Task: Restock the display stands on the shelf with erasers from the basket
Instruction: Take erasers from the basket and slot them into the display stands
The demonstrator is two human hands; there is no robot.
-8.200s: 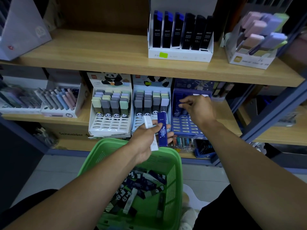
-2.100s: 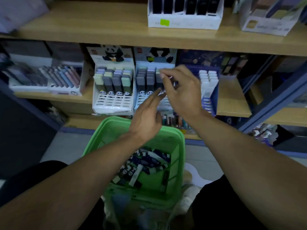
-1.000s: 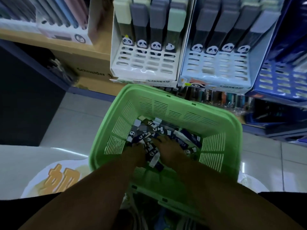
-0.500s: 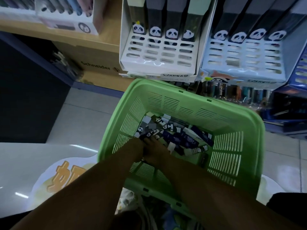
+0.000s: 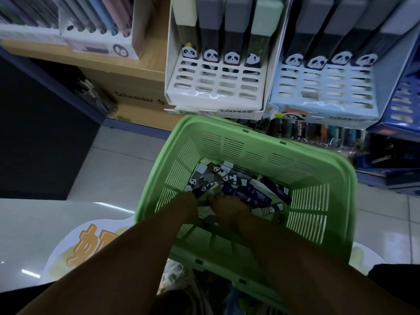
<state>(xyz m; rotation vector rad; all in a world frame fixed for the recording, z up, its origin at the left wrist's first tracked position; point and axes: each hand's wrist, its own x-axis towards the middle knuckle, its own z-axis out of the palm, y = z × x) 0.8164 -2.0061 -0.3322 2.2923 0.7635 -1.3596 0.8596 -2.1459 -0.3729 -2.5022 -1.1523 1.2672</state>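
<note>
In the green basket [image 5: 268,137], both hands [image 5: 229,209] dig among many erasers [image 5: 238,186]; their fingers' grip cannot be told. Display stands [image 5: 216,85] show empty slots: restocking seems far from finished.

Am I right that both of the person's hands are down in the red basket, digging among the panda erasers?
Nearly: the basket is green, not red, as the head view shows. The rest holds: the left hand and right hand are both down in it among the panda erasers.
</note>
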